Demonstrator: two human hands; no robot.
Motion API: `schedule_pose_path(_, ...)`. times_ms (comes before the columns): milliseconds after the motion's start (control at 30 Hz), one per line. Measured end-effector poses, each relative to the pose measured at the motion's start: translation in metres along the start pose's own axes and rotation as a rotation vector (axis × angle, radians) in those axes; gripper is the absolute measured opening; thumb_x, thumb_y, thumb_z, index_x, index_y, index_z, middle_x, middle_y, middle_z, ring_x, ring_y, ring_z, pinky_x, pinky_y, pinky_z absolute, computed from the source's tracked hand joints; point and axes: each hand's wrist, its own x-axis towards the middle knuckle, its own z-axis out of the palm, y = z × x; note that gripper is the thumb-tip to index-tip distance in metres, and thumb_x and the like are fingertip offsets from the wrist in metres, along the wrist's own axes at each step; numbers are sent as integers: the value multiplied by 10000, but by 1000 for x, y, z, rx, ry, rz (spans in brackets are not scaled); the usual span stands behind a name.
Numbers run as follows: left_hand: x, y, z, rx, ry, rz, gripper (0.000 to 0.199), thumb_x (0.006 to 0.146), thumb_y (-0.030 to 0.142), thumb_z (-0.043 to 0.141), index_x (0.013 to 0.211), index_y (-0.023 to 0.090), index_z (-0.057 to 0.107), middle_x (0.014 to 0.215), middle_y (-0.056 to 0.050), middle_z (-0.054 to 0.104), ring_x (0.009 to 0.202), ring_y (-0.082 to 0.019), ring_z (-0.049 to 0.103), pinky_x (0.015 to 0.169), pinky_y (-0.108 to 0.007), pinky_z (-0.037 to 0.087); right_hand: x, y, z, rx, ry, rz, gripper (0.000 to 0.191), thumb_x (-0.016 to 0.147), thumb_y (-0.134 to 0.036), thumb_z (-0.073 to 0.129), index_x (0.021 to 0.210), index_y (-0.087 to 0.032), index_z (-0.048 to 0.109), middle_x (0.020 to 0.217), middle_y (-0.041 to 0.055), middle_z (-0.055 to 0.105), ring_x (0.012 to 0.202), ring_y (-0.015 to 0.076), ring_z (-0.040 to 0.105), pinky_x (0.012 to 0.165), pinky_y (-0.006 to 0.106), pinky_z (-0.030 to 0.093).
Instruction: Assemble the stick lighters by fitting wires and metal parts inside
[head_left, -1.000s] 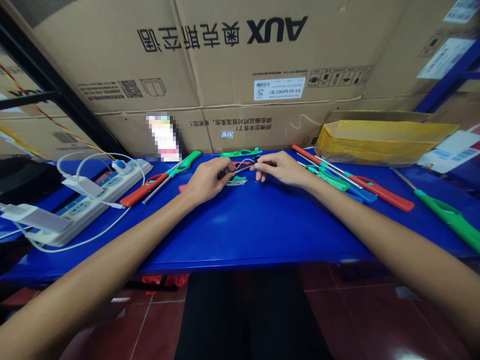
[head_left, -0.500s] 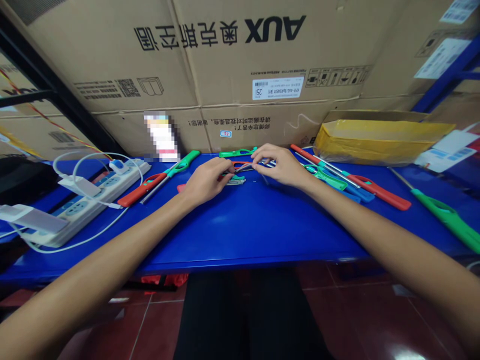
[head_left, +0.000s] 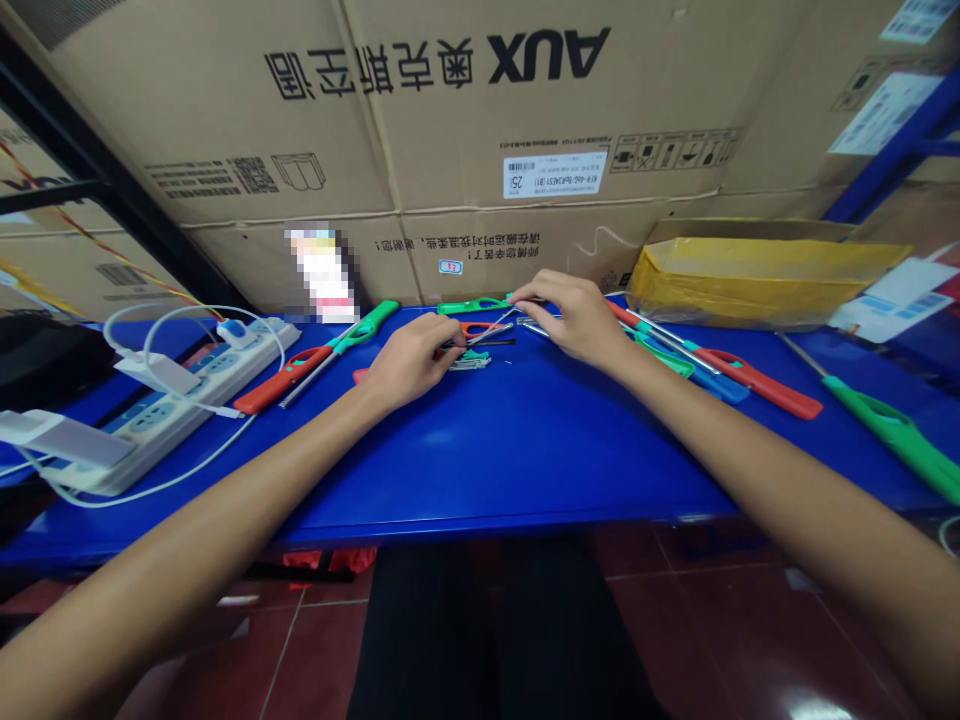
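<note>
My left hand [head_left: 409,362] rests on the blue table [head_left: 487,450] and pinches a thin black rod [head_left: 487,343] that points right. Just above a silver metal tube [head_left: 495,328], my right hand [head_left: 574,318] grips the tube's far end with its fingertips. A green lighter shell [head_left: 472,305] lies just behind the two hands. Small teal and metal parts [head_left: 471,360] lie under the rod, beside an orange part [head_left: 480,328].
A red and a green long-neck lighter [head_left: 315,358] lie to the left. Several more lighters [head_left: 720,368] lie to the right, and a green one [head_left: 892,432] lies far right. A white power strip [head_left: 150,410] with cables sits at the left. An open yellow-lined box [head_left: 757,270] stands back right. Big cardboard boxes [head_left: 480,150] form the back wall.
My right hand has moved back and slightly up from beside the left hand toward the green shell, taking the silver tube's end. My left hand stays put with the black rod.
</note>
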Motion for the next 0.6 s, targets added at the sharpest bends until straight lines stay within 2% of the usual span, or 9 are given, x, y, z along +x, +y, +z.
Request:
schedule_pose_path(167, 0, 1, 1, -19, 17, -24, 95, 996, 151, 633, 958, 233, 665, 1007, -54, 779, 959, -242, 711, 848, -375, 566, 1, 12, -3, -18, -26, 40, 243, 1069, -454, 671, 1080, -288, 849, 1138, 96, 811, 1087, 318, 708, 1033, 499, 518)
schedule_pose_path(433, -1, 0, 2, -19, 26, -42, 84, 990, 168, 643, 989, 233, 695, 1023, -59, 788, 958, -237, 717, 833, -370, 583, -4, 11, 4, -80, -119, 36, 166, 1033, -411, 709, 1021, -293, 825, 1094, 78, 785, 1064, 308, 703, 1038, 492, 529)
schedule_pose_path(500, -1, -1, 3, -25, 30, -39, 84, 991, 167, 648, 991, 234, 699, 1015, -57, 786, 952, -235, 717, 830, -367, 579, -4, 12, 4, -126, -93, 18, 148, 1037, -376, 689, 1043, -296, 813, 1129, 85, 769, 1106, 321, 692, 1064, 512, 522)
schedule_pose_path(600, -2, -2, 4, -33, 32, -33, 80, 993, 163, 657, 989, 232, 700, 1016, -56, 786, 962, -236, 719, 842, -364, 572, -4, 10, 3, -192, -42, -38, 174, 1028, -309, 658, 1140, -300, 792, 1302, 95, 737, 1249, 346, 655, 1131, 547, 491)
